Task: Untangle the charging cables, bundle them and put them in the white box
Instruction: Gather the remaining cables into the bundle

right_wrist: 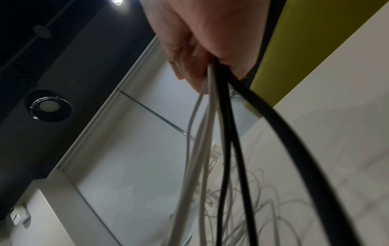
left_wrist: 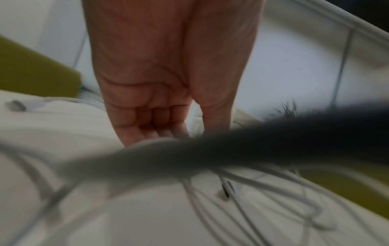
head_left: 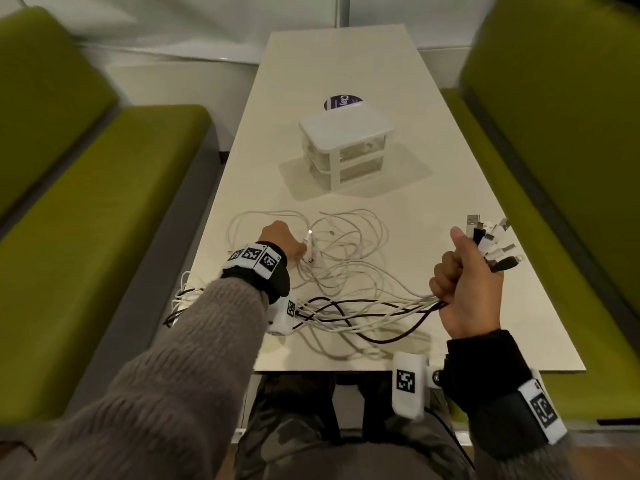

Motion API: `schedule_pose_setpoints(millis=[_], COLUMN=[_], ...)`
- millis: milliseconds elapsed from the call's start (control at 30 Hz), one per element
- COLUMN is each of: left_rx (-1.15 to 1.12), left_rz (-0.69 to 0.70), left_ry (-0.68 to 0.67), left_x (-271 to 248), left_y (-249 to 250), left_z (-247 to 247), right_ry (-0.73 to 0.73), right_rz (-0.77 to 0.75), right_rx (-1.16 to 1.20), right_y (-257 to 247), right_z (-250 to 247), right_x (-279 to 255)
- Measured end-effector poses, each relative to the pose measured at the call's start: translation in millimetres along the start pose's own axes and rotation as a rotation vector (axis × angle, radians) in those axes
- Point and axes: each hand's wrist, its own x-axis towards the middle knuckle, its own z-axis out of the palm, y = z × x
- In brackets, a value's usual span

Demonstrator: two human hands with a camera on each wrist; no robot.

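Right now the right hand (head_left: 465, 285) is fisted round a bunch of charging cables (head_left: 349, 306), plug ends (head_left: 491, 240) fanning out above the thumb, rest trailing left across the table (head_left: 433, 161). Left hand (head_left: 282, 239) sits on the white loops; its fingers (left_wrist: 164, 121) curl inward, w/ a plug end beside them, grip unclear. White box (head_left: 346, 150) stands farther back, well apart from both.

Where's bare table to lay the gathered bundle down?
Bare: the strip between the white box and the table's right edge, the near right corner beyond the right hand, and the far end past the purple sticker. Crowded: loose cables fill the near middle around the left hand.
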Motion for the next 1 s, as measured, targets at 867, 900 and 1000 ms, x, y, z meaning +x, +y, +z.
schedule_pose_setpoints(millis=[867, 900, 1000], left_rx=[-0.997, -1.014, -0.977], left_rz=[0.834, 0.829, 0.812], left_ry=[-0.043, -0.075, -0.080], left_x=[-108.8, -110.8, -112.3], left_y=[104.1, 105.8, 104.9], left_z=[17.9, 23.0, 32.3], right_ry=[-0.105, -0.102, -0.051], right_rz=[-0.146, -0.146, -0.127], right_rx=[-0.139, -0.146, -0.115], right_y=[6.4, 6.7, 6.4], right_z=[13.8, 13.0, 10.4], right_x=[-7.7, -7.1, -3.8])
